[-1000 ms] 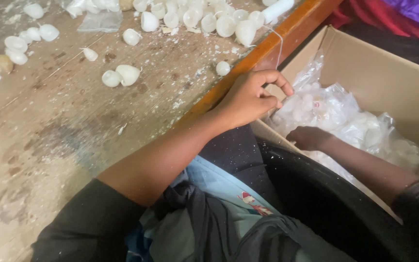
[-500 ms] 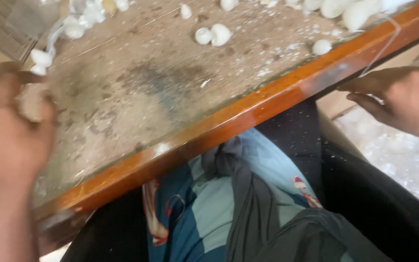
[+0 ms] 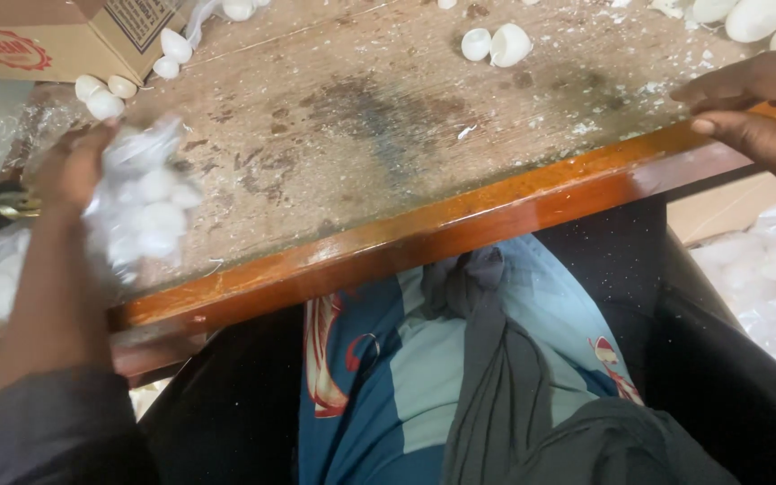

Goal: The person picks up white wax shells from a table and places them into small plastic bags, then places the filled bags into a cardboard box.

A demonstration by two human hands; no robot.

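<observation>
My left hand (image 3: 69, 171) is at the left end of the worn wooden table (image 3: 361, 126), shut on a clear plastic bag (image 3: 145, 211) filled with white egg-shaped pieces. The bag hangs over the table's corner and looks blurred. My right hand (image 3: 756, 112) lies at the right, fingers stretched over the table's orange-brown front edge (image 3: 460, 224), holding nothing. Two white shell halves (image 3: 496, 43) lie on the table top between the hands, toward the far side.
A cardboard box (image 3: 38, 36) stands at the far left corner with white pieces (image 3: 105, 94) beside it. More white pieces (image 3: 756, 18) lie at the far right. A plastic-lined box of white pieces (image 3: 765, 269) sits low on the right. My lap is under the table.
My left hand has gone from the box on the right to the table's left end and now grips a bag of white pieces. The view has swung left.
</observation>
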